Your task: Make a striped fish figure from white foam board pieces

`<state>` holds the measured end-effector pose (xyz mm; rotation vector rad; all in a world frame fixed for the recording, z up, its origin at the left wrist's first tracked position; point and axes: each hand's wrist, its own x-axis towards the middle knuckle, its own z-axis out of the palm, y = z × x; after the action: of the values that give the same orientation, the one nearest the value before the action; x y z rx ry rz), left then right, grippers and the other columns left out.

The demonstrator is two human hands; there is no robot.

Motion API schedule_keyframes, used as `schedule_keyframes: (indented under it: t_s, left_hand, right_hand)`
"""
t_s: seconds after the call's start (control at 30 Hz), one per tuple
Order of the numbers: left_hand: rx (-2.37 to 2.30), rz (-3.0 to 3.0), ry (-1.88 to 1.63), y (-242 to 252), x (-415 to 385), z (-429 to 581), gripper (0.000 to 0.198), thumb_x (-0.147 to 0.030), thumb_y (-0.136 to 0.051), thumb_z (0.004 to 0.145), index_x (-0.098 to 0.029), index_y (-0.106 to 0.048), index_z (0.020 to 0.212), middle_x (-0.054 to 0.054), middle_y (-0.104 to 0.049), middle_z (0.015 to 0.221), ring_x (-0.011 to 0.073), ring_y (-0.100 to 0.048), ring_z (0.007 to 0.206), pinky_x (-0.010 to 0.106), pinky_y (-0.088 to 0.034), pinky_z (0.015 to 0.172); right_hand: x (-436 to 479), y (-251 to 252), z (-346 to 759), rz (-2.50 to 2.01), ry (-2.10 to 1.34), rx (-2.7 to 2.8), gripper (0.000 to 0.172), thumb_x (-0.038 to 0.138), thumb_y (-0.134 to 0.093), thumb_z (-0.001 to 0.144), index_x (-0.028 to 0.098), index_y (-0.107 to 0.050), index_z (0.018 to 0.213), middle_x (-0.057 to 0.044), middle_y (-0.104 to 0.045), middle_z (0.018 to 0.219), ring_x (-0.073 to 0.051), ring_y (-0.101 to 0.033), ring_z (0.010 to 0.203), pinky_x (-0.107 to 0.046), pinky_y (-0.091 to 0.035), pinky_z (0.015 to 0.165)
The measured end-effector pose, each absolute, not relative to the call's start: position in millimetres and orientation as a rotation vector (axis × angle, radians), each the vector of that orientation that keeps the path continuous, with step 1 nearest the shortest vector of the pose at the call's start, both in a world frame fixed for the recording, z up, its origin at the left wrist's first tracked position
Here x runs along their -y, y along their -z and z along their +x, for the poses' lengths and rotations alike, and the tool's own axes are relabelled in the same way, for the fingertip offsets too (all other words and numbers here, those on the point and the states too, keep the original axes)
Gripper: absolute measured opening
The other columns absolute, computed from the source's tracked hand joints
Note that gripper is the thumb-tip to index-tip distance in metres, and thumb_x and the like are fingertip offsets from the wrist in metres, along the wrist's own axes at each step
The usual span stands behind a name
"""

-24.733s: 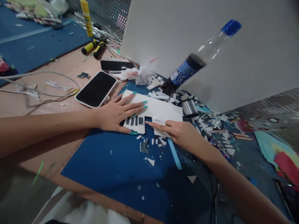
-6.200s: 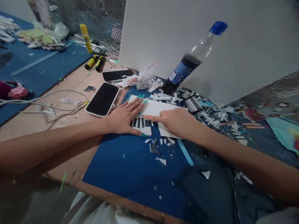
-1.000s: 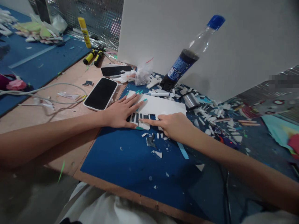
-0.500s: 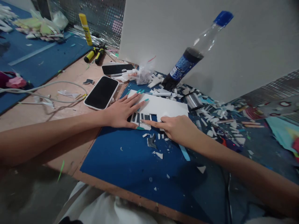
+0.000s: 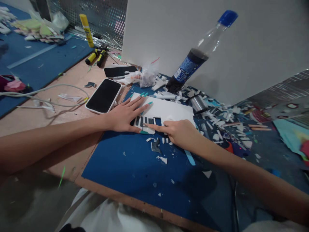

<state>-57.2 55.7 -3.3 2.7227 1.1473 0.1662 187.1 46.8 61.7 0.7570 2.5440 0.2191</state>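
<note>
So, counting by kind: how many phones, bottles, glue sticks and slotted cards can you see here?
Phones: 2
Bottle: 1
Glue stick: 1
Slotted card: 1
Total: 5

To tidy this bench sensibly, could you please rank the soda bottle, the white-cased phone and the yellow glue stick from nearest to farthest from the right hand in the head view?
1. The soda bottle, standing just beyond the right hand.
2. The white-cased phone, well off to the left, lying screen up.
3. The yellow glue stick, upright at the far back left.
</note>
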Motion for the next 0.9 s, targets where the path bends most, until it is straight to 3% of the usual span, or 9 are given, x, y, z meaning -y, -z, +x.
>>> schedule_keyframes:
  t_s: [0.47, 0.7, 0.9]
  left_hand:
    - [-1.148, 2.725, -0.161, 2.9, -55.4, -56.9, 0.098, -0.078, -0.032, 0.082, -0.015, -0.003, 0.152, 0.015, 0.003, 0.158, 0.0341, 0.002, 0.145, 0.051, -0.008, 0.116]
    - [-1.146, 2.747, -0.155, 3.8, -56.1, -57.7, 0.1, -0.079, -0.031, 0.082, -0.014, -0.003, 0.152, 0.016, 0.004, 0.157, 0.0332, 0.003, 0.145, 0.052, -0.009, 0.116]
    - [-1.141, 2.742, -0.168, 3.5, -56.1, -57.4, 0.1, -0.079, -0.032, 0.081, -0.014, -0.002, 0.152, 0.015, 0.004, 0.157, 0.0336, 0.002, 0.145, 0.052, -0.008, 0.116]
  right_hand:
    - [-41.9, -56.5, 185.3, 0.798, -0.24, -2.576, 0.068, 0.005, -0.033, 0.087, 0.039, -0.027, 0.147, 0.0, -0.058, 0.07, -0.01, -0.019, 0.046, -0.024, -0.012, 0.046]
    - [-41.7, -55.9, 190.6, 0.797, -0.23, -2.526, 0.07, 0.006, -0.031, 0.089, 0.039, -0.013, 0.149, -0.001, -0.061, 0.074, -0.01, -0.022, 0.045, -0.025, -0.013, 0.047]
    - [-41.4, -53.2, 186.3, 0.797, -0.224, -2.557, 0.07, 0.006, -0.031, 0.089, 0.039, -0.016, 0.148, -0.001, -0.06, 0.073, -0.01, -0.021, 0.047, -0.025, -0.012, 0.047]
